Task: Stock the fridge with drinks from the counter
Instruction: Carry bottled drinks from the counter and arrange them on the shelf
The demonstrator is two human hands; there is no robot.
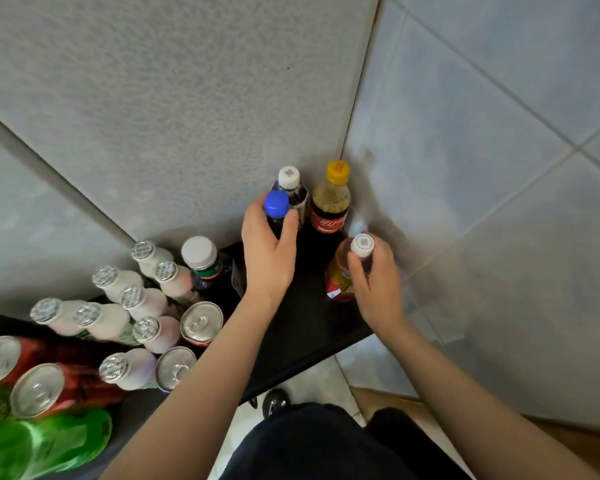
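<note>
Gripping blue-cap bottle (276,206) with left hand (269,251), fingers curled round its neck | right hand (376,285) curls round orange-label bottle (340,278) | both upright above black counter (302,327).

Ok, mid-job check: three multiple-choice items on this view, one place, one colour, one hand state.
1. The yellow-capped bottle stands: A) in the counter's far corner B) inside a box C) on a chair.
2. The left hand holds a bottle whose cap is: A) white B) blue C) yellow.
3. The right hand is: A) open, empty B) a bare fist C) gripping a white-capped bottle.
Answers: 1 A, it stands where the walls meet. 2 B, the cap above the grip is blue. 3 C, fingers curl round its neck.
</note>
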